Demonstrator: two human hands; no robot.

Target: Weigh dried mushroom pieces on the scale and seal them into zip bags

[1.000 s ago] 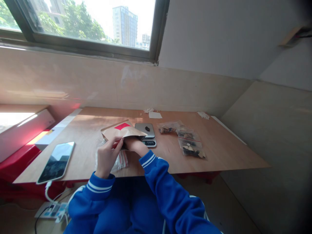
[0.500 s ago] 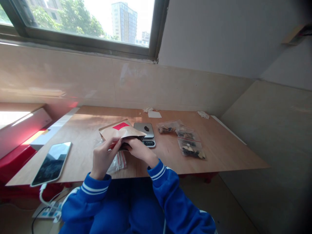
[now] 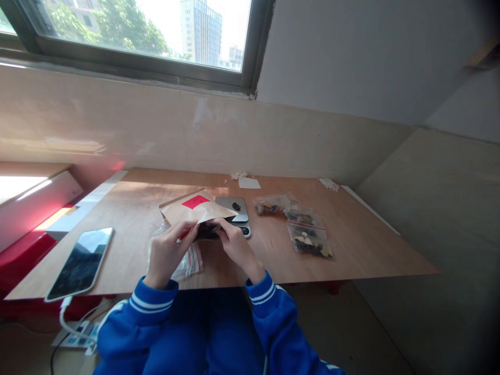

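A brown kraft paper bag (image 3: 211, 211) with a red label (image 3: 196, 201) lies tilted in front of me, its dark mouth toward me. My left hand (image 3: 172, 245) pinches the mouth's near left edge. At the right side of that opening, the fingers of my right hand (image 3: 236, 244) are closed on the bag's edge; whether they also hold a piece from inside is hidden. Just behind and right of the bag sits a small digital scale (image 3: 242, 214), partly covered, with one dark dried piece (image 3: 236, 207) on its plate.
Right of the scale, zip bags of dried pieces (image 3: 308, 240) lie on the wooden table (image 3: 363, 250). Clear zip bags (image 3: 189, 263) are under my hands. At left rests a phone (image 3: 82, 263) with a white cable. White paper (image 3: 249, 183) and crumpled tissue (image 3: 328, 184) lie toward the wall.
My right hand has drawn back from inside the bag to the right side of its mouth, which gapes wider. My left hand keeps its hold. The view has shifted slightly.
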